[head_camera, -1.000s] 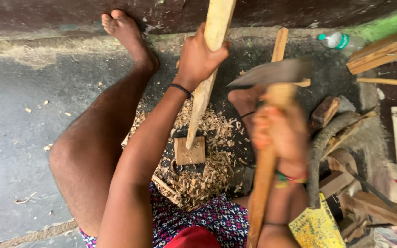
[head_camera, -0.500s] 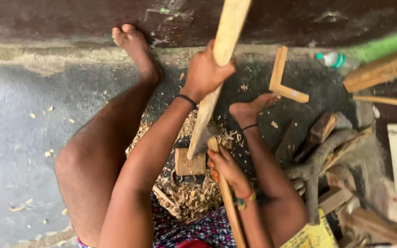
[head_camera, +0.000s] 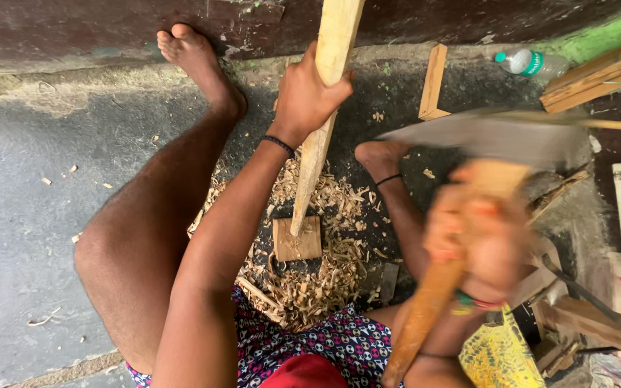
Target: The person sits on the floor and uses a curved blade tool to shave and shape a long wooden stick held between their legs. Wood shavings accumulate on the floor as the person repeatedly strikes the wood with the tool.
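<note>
Both hands busy: left hand [head_camera: 309, 90] wrapped tight round upright stick [head_camera: 325, 108], tip on block [head_camera: 297, 238] amid shavings [head_camera: 318, 276]; right hand [head_camera: 479, 230], blurred but clenched on hatchet [head_camera: 494, 140], raised again after striking low.

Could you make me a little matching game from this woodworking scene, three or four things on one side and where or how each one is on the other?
Things:
1. wooden stick
2. chopping block
3. plastic bottle
4. axe

Places or states:
A. lying by the wall, top right
B. blurred, gripped by the right hand
C. flat on the ground among shavings
D. held upright by the left hand

Pairs: 1-D, 2-C, 3-A, 4-B
</note>
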